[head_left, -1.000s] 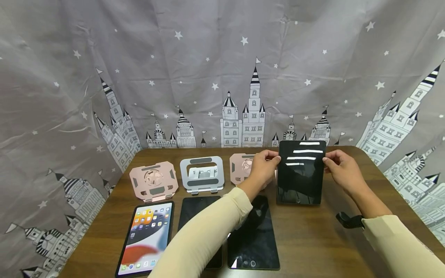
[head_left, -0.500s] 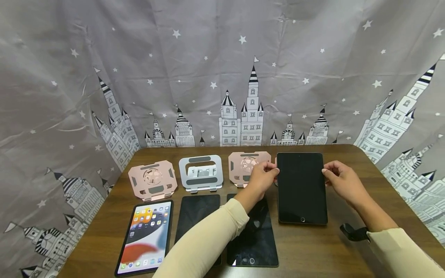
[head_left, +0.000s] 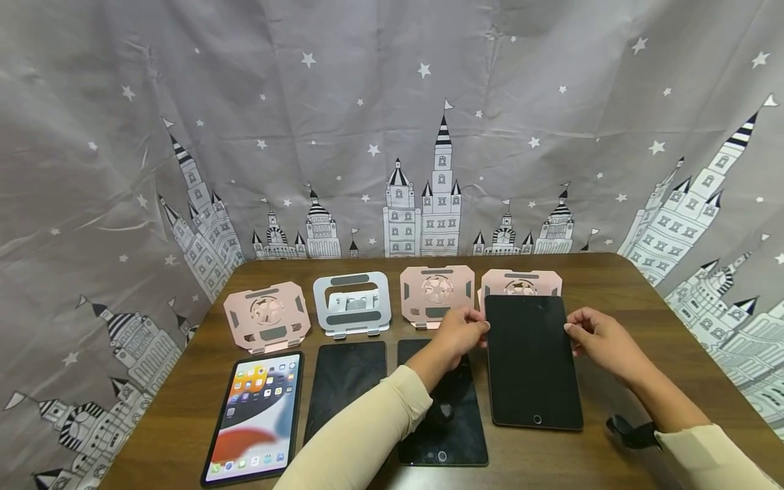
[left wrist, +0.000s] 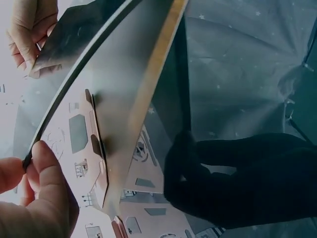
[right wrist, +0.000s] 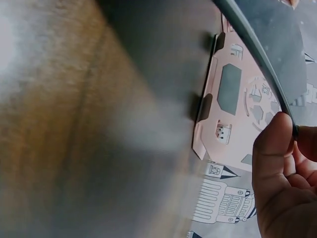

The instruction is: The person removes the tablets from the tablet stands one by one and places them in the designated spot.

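A black tablet [head_left: 534,361] with a round home button is pinched at its two side edges, its screen facing up toward the head camera. My left hand [head_left: 458,335] grips the left edge near the top; my right hand [head_left: 603,340] grips the right edge at about the same height. Both wrist views show its thin edge between thumb and fingers, with the left fingers [left wrist: 47,171] close to the camera. Just behind the tablet stands a pink tablet stand [head_left: 520,280], its lower part hidden in the head view. The right wrist view shows that stand's lip [right wrist: 203,106].
Left of it stand another pink stand [head_left: 422,286], a light blue stand [head_left: 358,317] and a third pink stand [head_left: 288,309]. In front lie a lit tablet [head_left: 257,415], a dark tablet [head_left: 349,367] and another [head_left: 444,435], partly under my left arm. A castle-print curtain [head_left: 343,136] hangs behind the table [head_left: 618,286].
Both hands have lowered the tablet toward me and its top has tilted back. The bright reflections have left its screen, and the rightmost pink stand has come into view behind it.
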Demonstrator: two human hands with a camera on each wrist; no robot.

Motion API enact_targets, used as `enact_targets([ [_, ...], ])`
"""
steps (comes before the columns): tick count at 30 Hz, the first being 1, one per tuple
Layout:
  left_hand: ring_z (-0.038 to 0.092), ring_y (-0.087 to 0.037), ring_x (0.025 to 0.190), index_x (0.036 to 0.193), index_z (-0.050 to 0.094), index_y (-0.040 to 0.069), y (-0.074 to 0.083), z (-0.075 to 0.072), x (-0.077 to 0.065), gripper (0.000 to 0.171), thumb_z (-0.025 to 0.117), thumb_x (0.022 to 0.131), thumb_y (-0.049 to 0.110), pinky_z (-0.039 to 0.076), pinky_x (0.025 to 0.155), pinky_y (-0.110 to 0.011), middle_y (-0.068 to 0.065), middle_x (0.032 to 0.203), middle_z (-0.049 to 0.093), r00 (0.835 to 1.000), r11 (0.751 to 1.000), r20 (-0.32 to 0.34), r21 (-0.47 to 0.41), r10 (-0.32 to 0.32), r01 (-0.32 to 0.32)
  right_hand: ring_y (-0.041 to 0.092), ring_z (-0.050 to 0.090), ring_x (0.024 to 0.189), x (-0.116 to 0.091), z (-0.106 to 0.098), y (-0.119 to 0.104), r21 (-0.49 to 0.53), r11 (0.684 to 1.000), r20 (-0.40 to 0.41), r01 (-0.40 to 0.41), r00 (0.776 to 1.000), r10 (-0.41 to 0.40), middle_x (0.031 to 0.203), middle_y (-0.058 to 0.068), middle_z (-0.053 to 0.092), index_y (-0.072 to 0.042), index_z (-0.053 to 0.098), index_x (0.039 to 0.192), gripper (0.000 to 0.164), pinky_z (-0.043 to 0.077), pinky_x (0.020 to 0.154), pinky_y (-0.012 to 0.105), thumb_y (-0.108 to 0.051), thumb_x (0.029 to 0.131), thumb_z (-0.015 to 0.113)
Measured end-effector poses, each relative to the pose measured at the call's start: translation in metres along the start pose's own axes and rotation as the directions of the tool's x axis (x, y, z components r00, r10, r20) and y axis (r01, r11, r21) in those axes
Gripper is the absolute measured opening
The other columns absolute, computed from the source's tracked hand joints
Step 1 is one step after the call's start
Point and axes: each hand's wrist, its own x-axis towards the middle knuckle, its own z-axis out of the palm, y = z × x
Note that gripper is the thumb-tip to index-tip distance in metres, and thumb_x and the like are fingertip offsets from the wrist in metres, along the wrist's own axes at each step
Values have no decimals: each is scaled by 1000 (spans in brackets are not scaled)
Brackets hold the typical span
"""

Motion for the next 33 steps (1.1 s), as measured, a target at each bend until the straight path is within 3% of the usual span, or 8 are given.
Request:
enact_targets([
  [11,52,-12,53,86,58,3,-6,1,-11,12,61,91,-7,54,53,-22,-6,74,54,992,992,28,7,-126,126,17,57,66,-7,6,10,90,993,97,-80,993,71,80,10,54,11,53,102,13,56,58,33,-2,101,51],
  [21,52,-9,49,85,59,3,-14,0,-17,11,62,92,-5,53,51,-20,-6,68,53,982,981,56,79,-181,177,18,57,67,-16,9,19,161,974,205,-159,971,125,79,10,52,11,51,104,13,56,59,32,-2,101,50],
  [26,54,-10,51,79,60,2,-17,-2,-18,15,64,92,-4,54,53,-22,-5,65,56,980,974,83,158,-179,164,19,56,69,-18,9,25,185,965,268,-188,954,134,79,10,51,11,51,104,13,57,60,31,-2,101,51],
  [33,53,-9,51,72,64,-1,-19,-2,-19,20,64,92,-5,54,52,-21,-3,62,57,982,955,112,275,-150,114,20,57,66,-19,9,29,136,970,299,-204,942,156,75,9,52,9,52,101,11,56,59,30,-2,101,50],
])
